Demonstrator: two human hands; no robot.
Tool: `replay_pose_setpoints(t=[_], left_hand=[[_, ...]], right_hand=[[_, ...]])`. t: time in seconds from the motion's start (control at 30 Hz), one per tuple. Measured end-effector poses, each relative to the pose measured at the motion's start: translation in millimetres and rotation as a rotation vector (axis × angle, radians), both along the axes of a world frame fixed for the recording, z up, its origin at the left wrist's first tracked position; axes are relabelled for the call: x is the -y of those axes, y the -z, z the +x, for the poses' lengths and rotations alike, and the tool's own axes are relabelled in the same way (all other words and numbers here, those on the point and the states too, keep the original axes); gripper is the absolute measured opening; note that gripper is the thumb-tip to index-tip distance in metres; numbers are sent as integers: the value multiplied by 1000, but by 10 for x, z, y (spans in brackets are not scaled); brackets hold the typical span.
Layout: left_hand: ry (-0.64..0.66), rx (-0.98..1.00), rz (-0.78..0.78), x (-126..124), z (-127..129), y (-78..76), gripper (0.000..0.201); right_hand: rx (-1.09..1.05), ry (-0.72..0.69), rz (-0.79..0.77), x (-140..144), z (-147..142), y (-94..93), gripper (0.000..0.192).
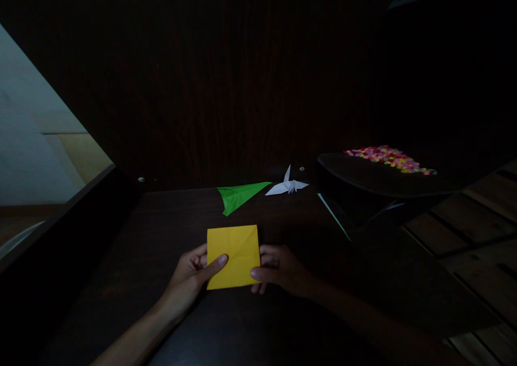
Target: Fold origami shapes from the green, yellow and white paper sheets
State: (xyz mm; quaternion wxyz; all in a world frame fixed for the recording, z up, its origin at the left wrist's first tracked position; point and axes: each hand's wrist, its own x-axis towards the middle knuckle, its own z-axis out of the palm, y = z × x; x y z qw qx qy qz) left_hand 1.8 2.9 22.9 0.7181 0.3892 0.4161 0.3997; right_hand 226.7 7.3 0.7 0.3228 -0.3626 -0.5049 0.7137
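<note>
A square of yellow origami paper (238,242) with a diagonal crease is held up between both hands above the dark surface. My left hand (196,269) grips its left side, thumb on the front face and fingers behind. On the right edge, my right hand (280,269) pinches the paper near the lower corner, its thumb in front and fingers partly hidden behind. Beyond the yellow square lies a folded green paper (242,195). Beside that, to the right, sits a white origami crane (287,186) with one point sticking up.
A thin pale strip (334,216) lies to the right of the crane. Farther right, a rounded dark shelf (347,172) carries a heap of small colourful pieces (390,158). An upright dark panel (226,86) stands behind, and a raised side board (60,215) borders the left.
</note>
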Motion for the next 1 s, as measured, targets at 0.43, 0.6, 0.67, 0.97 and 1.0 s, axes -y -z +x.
replay_pose_setpoints(t=[0.43, 0.6, 0.67, 0.97, 1.0], left_hand=[[-86, -18, 3, -34, 8, -25, 57], [-187, -36, 46, -64, 2, -22, 81], [-220, -43, 85, -63, 6, -29, 90], [-203, -198, 228, -29, -19, -73, 49], [-185, -204, 219, -31, -22, -73, 47]], right_hand=[[62, 324, 176, -118, 60, 49, 33], [43, 407, 224, -133, 70, 31, 36], [38, 425, 232, -129, 72, 27, 36], [40, 414, 301, -120, 100, 10, 24], [40, 412, 304, -120, 104, 8, 24]])
